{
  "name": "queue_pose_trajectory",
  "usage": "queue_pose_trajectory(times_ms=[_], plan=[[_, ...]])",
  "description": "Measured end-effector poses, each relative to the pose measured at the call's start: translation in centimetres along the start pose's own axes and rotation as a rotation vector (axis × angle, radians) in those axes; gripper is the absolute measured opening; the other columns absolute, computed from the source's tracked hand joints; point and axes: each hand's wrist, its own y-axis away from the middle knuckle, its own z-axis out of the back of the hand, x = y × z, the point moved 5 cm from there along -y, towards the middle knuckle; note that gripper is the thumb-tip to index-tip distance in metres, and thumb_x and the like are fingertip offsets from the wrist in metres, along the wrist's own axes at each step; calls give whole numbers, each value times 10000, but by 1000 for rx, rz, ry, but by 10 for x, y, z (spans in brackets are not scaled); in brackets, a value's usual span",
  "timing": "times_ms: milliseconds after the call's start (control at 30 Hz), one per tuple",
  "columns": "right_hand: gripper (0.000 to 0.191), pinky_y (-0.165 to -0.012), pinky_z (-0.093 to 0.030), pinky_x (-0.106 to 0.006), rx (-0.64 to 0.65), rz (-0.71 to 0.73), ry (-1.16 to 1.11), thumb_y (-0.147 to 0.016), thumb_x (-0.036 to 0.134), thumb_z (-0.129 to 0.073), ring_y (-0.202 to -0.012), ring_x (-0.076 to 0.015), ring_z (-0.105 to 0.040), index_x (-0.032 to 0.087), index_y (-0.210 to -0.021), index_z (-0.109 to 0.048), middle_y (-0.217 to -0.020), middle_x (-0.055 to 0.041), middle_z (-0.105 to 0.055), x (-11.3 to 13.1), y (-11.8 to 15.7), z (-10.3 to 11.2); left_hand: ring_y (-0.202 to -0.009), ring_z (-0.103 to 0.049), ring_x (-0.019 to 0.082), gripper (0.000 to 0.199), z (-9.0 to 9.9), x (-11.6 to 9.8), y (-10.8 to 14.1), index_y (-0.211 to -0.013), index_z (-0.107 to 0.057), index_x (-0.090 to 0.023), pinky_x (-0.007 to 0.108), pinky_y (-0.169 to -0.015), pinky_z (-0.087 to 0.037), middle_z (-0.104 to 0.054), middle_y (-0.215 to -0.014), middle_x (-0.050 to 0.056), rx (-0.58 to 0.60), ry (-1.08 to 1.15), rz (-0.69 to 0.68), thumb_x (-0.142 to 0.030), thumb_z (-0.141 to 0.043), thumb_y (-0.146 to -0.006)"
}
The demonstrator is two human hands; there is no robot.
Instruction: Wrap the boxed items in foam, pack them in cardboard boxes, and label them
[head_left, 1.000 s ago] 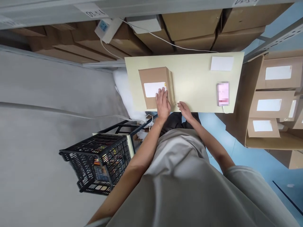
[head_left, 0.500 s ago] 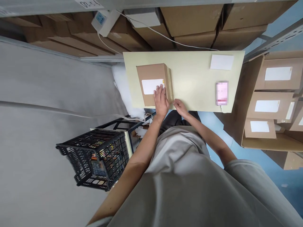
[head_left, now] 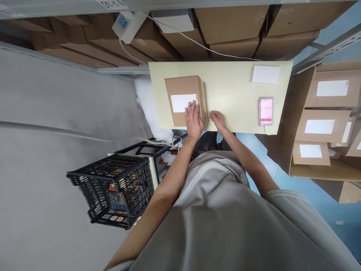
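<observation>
A brown cardboard box [head_left: 180, 86] lies on the pale yellow tabletop [head_left: 234, 90], a white label [head_left: 179, 103] on its top and shiny tape [head_left: 205, 99] down its right side. My left hand [head_left: 193, 120] rests flat on the box's near right corner, fingers stretched out over the label's edge. Just right of the taped side, my right hand [head_left: 217, 119] is closed, thumb and fingers pinched together close to the box. Whatever may be between those fingertips is too small to make out.
A white card [head_left: 266, 74] and a blurred pink device [head_left: 266, 111] with a cable lie on the table's right. A large carton [head_left: 299, 171] holds labelled boxes further right. At left are a black crate [head_left: 113, 192] and white wrapping [head_left: 149, 109]. Shelved boxes [head_left: 231, 24] line the back.
My right hand has moved slightly forward along the box's right side, still pinched. My left hand stays on the box. The whole view has shifted a little.
</observation>
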Motion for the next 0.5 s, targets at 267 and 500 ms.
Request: queue_pose_trajectory(times_ms=[267,500], plan=[[197,-989,-585,-363,48,99,-60,-930,443,-732,-969,-191,-737,259,-963,-668,-950,0,-759,12,7,4,-1797,-225,265,593,-1,3,2,-1718,-504,-212,591,-1498,-104,-450,-1841,125,-9,12,-17,-250,-380,-1139],[396,-999,-560,-365,26,165,-90,-923,655,-750,-1067,-218,-745,291,-1011,-620,-1080,-20,-740,12,24,23,-1801,-196,254,621,-5,5,3,-1718,-505,-204,577,-1500,-102,-433,-1850,122,-18,13,-27,-219,-382,-1110]])
